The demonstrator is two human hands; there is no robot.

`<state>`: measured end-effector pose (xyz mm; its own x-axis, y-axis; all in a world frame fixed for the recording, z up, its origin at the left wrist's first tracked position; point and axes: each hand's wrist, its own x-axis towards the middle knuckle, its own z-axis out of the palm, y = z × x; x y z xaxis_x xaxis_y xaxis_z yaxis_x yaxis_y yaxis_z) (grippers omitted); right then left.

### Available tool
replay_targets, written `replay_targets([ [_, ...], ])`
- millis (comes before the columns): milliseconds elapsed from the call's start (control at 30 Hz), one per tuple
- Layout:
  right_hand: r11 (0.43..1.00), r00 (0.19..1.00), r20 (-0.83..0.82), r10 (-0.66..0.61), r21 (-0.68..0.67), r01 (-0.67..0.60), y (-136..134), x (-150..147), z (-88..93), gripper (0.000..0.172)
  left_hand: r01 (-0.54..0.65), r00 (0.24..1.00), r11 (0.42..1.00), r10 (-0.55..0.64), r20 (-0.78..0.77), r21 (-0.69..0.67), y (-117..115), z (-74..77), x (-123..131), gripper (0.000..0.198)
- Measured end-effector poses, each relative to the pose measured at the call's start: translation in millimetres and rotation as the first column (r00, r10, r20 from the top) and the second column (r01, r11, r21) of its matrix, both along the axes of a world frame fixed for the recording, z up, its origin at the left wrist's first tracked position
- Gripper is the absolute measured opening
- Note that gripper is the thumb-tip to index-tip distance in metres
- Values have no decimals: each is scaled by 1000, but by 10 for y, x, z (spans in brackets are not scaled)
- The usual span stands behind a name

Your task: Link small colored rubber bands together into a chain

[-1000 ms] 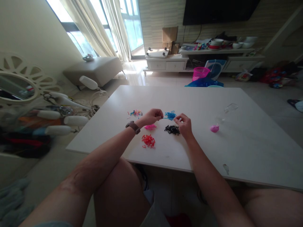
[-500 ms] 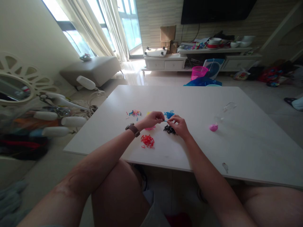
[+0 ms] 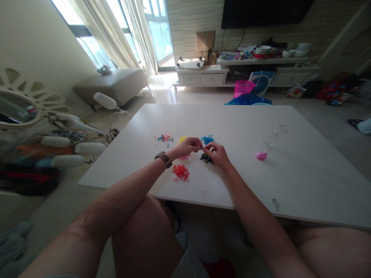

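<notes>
My left hand [image 3: 191, 145] and my right hand [image 3: 215, 152] meet fingertip to fingertip above the white table [image 3: 246, 123]. Both are pinched on something small and dark between them, too small to make out. Black bands [image 3: 206, 158] lie in a heap just under my right hand. Behind the hands is a pile of blue bands [image 3: 208, 139]. Yellow bands [image 3: 182, 139] and pink bands [image 3: 185, 156] show partly around my left hand. Nearer the front edge sits a heap of red bands [image 3: 181, 172].
Mixed coloured bands [image 3: 165, 138] lie to the left. On the right are a pink object [image 3: 261, 155], a clear plastic item [image 3: 280, 130] and a small flat piece [image 3: 275, 204] near the front edge. A pink basket [image 3: 242, 89] stands beyond the table.
My hands have drawn slightly closer together, and my right hand has shifted a little left. The small blue-tinted bit seen between the fingertips earlier is now mostly hidden.
</notes>
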<state>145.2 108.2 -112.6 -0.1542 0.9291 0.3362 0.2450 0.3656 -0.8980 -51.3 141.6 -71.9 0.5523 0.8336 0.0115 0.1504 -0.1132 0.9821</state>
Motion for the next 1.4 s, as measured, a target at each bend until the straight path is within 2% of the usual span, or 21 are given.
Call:
replay_targets([
  [400, 999, 999, -22, -27, -29, 26, 7, 10, 66, 19, -19, 999, 998, 21, 30, -64, 15, 68, -57, 26],
  [600, 998, 999, -23, -39, -45, 38, 13, 16, 61, 19, -8, 999, 998, 11, 49, -61, 26, 85, -78, 25],
  [800, 997, 998, -15, -55, -50, 55, 4, 8, 67, 21, -12, 998, 999, 15, 67, -42, 39, 38, -60, 26],
  [933, 997, 998, -8, -60, -50, 60, 18, -4, 18, 23, -19, 1000, 1000, 18, 26, 22, 31, -20, -31, 21],
  [1033, 990, 990, -34, -137, -49, 135, 56, 34, -37, 25, -53, 999, 995, 54, -9, 82, 25, -14, -40, 19],
  [1167, 949, 945, -88, -314, -38, 312, 120, 147, -103, 28, -90, 995, 993, 93, -37, 80, 12, 60, -81, 16],
  [1300, 864, 863, -24, -504, -34, 503, 193, 252, -161, 26, -113, 992, 991, 116, -47, 69, -7, 113, -100, 17],
  [1400, 840, 840, 39, -541, -28, 542, 256, 293, -198, 23, -103, 992, 993, 107, -70, 64, -16, 125, -101, 15],
])
